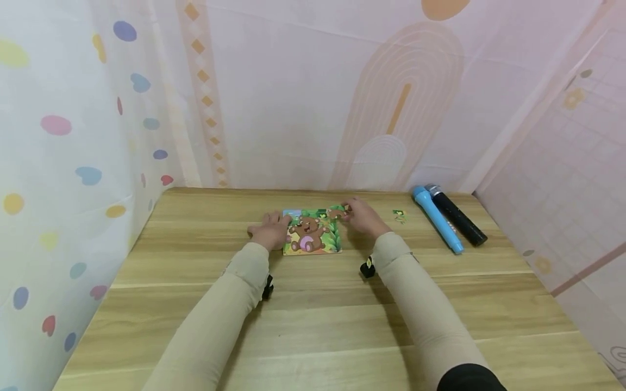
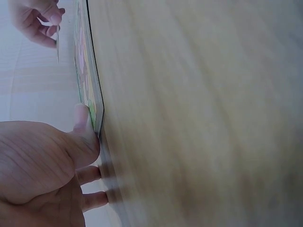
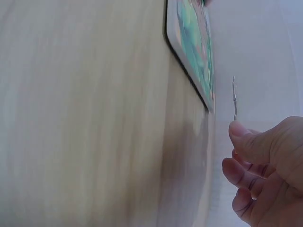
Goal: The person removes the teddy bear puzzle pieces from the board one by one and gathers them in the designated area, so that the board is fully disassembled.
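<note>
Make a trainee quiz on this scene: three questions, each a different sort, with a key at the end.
1. What does the right hand pinch?

2. True or false: the left hand touches the bear puzzle.

3. Fill the gap: on the table, beside the black microphone, lies a ____ microphone.

Key
1. A puzzle piece, held near the upper right corner of the bear puzzle.
2. True: its thumb is on the left edge.
3. Blue: the blue microphone lies to the left of the black one in the head view.
</note>
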